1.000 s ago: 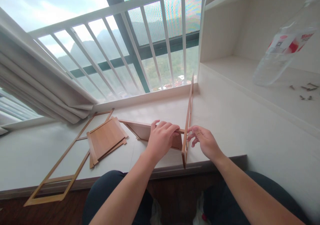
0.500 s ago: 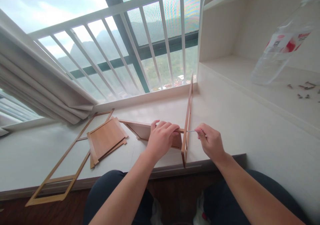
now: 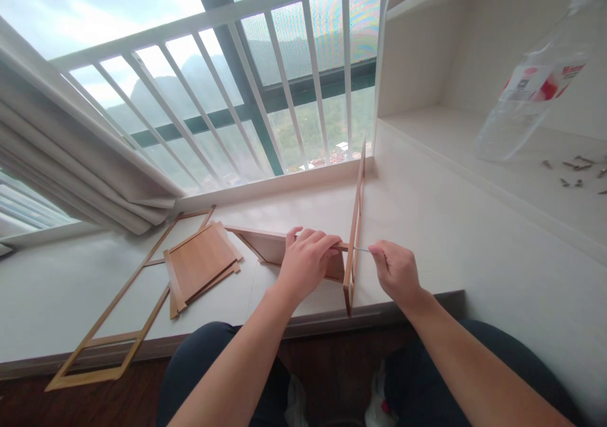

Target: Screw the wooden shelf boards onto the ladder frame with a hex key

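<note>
White ledge, white shelf, dark floor

At the left of the ledge lies a ladder-like wooden frame, its near end jutting past the front edge above the floor. A stack of wooden panels lies askew, covering part of the frame's right-hand rail. Farther right, a second frame stands on its long side, near end close to the front edge. A tilted panel meets it; whether that panel's lower edge rests on the ledge is hard to tell. The shelf bears a clear plastic bottle with loose screws scattered beside it. Two pale shoes rest on the floor.
</note>
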### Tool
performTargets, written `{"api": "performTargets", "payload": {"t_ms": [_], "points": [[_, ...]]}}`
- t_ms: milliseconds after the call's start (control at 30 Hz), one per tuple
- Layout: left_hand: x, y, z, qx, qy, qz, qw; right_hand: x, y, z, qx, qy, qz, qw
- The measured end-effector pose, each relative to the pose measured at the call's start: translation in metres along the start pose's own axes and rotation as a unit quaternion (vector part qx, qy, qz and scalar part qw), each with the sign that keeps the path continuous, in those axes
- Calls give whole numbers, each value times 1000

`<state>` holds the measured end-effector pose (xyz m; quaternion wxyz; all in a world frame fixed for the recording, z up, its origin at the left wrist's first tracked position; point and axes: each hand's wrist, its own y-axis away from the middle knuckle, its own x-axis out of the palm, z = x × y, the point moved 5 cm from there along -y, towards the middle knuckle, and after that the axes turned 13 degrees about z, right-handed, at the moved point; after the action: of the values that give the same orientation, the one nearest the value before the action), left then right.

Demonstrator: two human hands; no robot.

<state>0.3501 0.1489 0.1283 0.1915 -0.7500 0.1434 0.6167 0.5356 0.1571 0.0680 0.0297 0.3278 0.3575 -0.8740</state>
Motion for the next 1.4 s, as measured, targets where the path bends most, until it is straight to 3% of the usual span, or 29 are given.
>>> {"api": "performTargets", "payload": {"t_ms": [300, 533, 633, 767, 867, 1033, 1233, 1400], "points": [[3, -1, 4, -5, 2, -2, 1000, 1, -3, 3, 100, -48, 27, 993], [2, -2, 4, -10, 5, -9, 1000, 6, -3, -1, 203, -144, 60, 967], [2, -2, 4, -8, 6, -2, 1000, 1, -5, 0, 179, -106, 62, 976], [1, -2, 3, -2, 10, 0, 1000, -8, -9, 6, 72, 9, 36, 997], [1, -3, 3, 0, 13, -1, 1000, -8, -10, 7, 36, 42, 20, 998], [1, -2, 4, 1, 20, -5, 1000, -2, -8, 3, 109, -28, 41, 993], [2, -2, 5, 3, 19, -17, 1000, 5, -5, 1, 209, -125, 73, 967], [1, -3, 5, 7, 16, -12, 1000, 1, -7, 2, 181, -65, 58, 980]]}}
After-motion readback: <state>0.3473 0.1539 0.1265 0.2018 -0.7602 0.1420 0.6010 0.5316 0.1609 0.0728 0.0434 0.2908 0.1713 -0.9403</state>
